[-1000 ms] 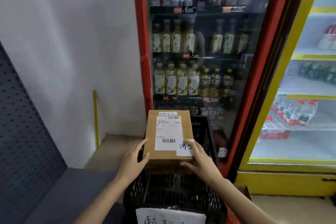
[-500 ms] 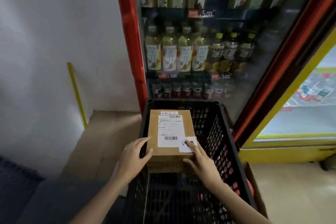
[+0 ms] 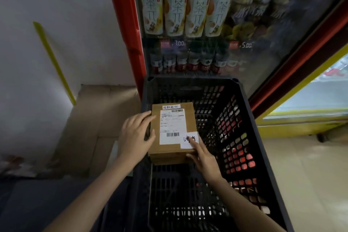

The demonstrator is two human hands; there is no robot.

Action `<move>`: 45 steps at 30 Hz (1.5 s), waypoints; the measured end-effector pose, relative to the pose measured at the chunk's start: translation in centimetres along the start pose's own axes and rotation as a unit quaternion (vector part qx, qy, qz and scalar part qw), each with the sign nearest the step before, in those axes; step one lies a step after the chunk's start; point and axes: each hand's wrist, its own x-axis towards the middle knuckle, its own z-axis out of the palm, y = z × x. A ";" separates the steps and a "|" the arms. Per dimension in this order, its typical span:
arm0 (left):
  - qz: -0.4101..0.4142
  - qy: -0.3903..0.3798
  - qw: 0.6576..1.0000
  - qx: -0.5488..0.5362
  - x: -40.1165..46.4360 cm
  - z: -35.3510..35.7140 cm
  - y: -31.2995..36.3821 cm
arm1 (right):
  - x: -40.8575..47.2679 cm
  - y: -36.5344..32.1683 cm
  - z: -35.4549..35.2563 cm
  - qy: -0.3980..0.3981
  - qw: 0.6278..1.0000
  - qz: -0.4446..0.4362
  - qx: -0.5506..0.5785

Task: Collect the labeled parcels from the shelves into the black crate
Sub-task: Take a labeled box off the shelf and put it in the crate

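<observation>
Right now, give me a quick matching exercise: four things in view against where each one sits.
Things:
1. cardboard parcel
2. left hand
3. right hand
4. yellow strip

Places:
A. leaning on the white wall
B. on the parcel's near right corner
C. over the black crate, at its left side
D. on the parcel's left edge

Pairs: 1-C, 2-D, 3-B, 4-A
</observation>
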 end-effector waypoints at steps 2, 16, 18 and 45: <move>0.001 0.008 1.000 -0.008 0.0 -0.1 -0.1 | 0.4 0.7 1.2 -0.013 0.999 0.033 -0.006; 0.017 0.014 1.000 0.014 -0.2 -0.4 0.0 | 0.9 1.0 2.4 -0.032 0.989 0.054 -0.135; 0.023 0.013 0.999 0.029 -0.2 -0.4 0.1 | 1.3 0.6 1.6 -0.064 0.985 0.059 -0.147; 0.065 0.006 0.966 0.249 -4.2 -11.2 10.7 | 0.7 -12.2 -19.8 0.065 0.901 -0.316 -0.289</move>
